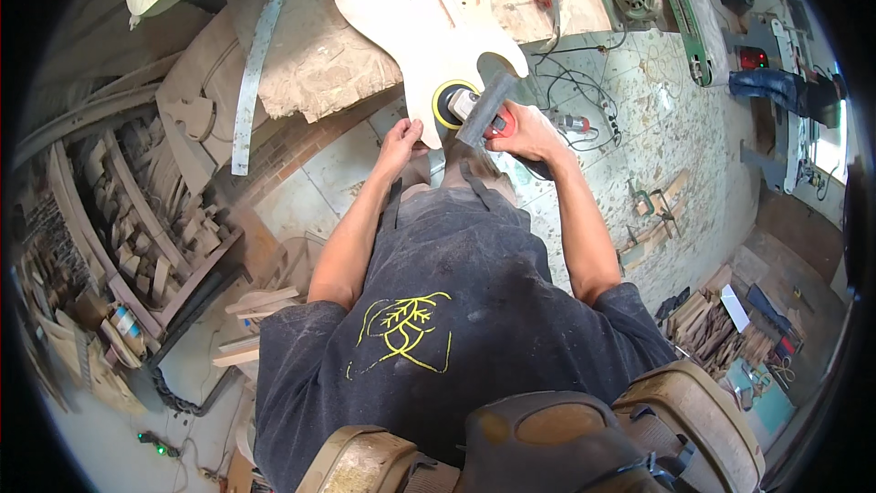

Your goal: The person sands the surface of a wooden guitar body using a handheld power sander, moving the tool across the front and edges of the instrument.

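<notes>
While a guitar body (429,36) overhangs the ragged board (319,73), speckled floor (689,137) lies below.

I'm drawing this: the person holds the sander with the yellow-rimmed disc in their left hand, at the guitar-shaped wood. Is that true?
Not quite: the head view shows the sander in the right hand; the left hand holds the guitar-shaped wood. The yellow-rimmed disc is at that wood.

Wide head-worn view, facing down: shirt (493,310) near, hands (401,143) (531,135) farther off.
</notes>
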A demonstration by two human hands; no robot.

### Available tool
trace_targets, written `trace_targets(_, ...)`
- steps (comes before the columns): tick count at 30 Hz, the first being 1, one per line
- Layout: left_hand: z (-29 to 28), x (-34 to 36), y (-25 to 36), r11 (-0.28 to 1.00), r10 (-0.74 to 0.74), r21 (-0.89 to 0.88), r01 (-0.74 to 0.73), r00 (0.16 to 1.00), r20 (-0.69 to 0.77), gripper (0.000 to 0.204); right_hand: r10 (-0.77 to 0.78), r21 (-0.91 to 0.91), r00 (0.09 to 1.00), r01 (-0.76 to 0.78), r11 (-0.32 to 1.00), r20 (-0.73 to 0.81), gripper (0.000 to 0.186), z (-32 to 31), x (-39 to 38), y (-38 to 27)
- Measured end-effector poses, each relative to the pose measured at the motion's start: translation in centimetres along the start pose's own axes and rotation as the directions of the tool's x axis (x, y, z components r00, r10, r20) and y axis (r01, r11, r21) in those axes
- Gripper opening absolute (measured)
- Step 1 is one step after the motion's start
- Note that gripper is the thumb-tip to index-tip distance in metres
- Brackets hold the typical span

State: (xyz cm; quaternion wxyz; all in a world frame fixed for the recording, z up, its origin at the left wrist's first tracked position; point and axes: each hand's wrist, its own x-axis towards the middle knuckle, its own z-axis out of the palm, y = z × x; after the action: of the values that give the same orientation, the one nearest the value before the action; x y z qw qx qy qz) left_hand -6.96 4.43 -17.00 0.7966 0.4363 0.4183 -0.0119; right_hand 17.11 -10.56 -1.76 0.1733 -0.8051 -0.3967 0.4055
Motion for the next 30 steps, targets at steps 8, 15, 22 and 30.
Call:
trace_targets(8, 0.2, 0.0, 0.3, 1.0, -0.003, 0.009, 0.003, 1.0, 0.004, 0.045, 0.069, -0.053, 0.998, -0.068, 0.996, 0.003, 0.066, -0.3, -0.6, 0.7)
trace_targets(15, 0.0, 0.2, 0.0, 1.0, 0.004, -0.003, -0.004, 1.0, 0.025, 0.046, 0.028, -0.008, 0.999, -0.028, 1.0, -0.044, 0.066, -0.4, 0.3, -0.1)
trace_targets(22, 0.0, 0.2, 0.1, 1.0, -0.004, 0.018, 0.004, 1.0, 0.019, 0.047, 0.101, -0.048, 0.995, -0.102, 0.994, -0.025, 0.067, -0.7, -0.6, 0.5)
trace_targets(30, 0.1, 0.1, 0.3, 1.0, -0.013, -0.012, 0.013, 1.0, 0.01, 0.044, 0.046, 0.006, 0.998, -0.046, 0.999, -0.036, 0.07, -0.9, 0.6, -1.0)
